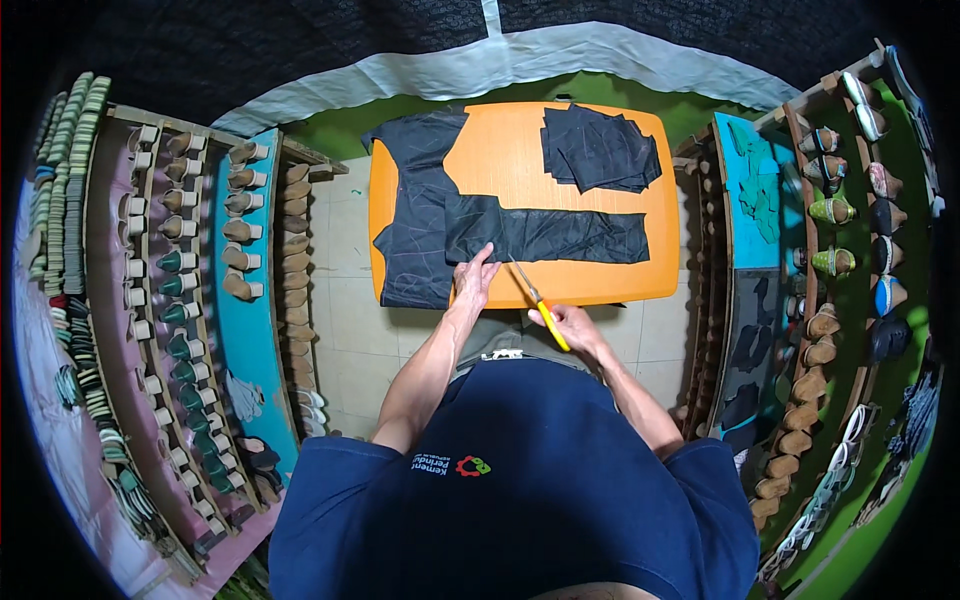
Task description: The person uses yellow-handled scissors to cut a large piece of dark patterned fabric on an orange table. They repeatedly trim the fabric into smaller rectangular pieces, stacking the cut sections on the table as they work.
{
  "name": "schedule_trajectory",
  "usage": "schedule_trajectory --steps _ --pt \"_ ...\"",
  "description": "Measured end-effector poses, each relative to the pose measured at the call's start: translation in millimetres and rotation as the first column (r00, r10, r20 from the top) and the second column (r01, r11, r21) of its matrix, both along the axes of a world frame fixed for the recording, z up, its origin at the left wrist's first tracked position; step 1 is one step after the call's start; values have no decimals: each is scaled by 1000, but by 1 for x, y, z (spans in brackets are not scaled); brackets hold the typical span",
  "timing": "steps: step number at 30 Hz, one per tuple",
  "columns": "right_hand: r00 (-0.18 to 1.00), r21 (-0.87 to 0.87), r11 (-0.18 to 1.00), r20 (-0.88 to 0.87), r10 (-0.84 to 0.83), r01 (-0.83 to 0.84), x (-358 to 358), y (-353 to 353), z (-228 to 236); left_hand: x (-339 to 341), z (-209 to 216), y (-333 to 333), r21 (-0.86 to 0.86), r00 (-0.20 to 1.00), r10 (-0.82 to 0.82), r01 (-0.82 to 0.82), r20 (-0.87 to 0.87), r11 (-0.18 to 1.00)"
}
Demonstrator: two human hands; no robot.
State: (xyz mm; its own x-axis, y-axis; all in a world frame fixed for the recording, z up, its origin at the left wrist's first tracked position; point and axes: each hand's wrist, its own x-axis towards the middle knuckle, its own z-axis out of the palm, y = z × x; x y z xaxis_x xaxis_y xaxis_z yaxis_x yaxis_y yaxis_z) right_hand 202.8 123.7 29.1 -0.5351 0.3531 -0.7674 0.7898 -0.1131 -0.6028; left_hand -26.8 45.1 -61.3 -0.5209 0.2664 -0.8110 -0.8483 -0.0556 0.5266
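My left hand lies with its fingers stretched out on a strip of dark fabric, near the strip's front edge. Wrapped around the yellow handles of a pair of scissors is my right hand. The blades point away from me and reach the strip's front edge, just right of my left fingers. Under the strip's left end spreads a larger sheet of dark fabric with pale lines drawn on it. A stack of cut dark pieces rests at the table's far right.
The orange table stands in front of me, its near edge close to my body. Racks of wooden shoe lasts and shoes line both sides. Green scraps lie on a blue panel at the right. A dark curtain hangs behind.
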Motion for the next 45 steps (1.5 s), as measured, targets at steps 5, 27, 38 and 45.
schedule_trajectory --steps 5,27,38,45 --pt "992 -313 943 -28 -123 108 -21 -29 -5 3 4 4 -9 999 -30 30 -41 1000" --pt "916 -393 851 -50 -397 348 -73 -63 -11 -1 27 -10 -31 980 -123 120 -153 992" --pt "902 -312 865 -51 -429 394 -71 -58 -7 -2 29 -11 23 988 -101 105 -115 994" --pt "897 -381 854 -119 -426 355 -92 -39 -20 -2 31 -15 12 988 -104 106 -116 994"
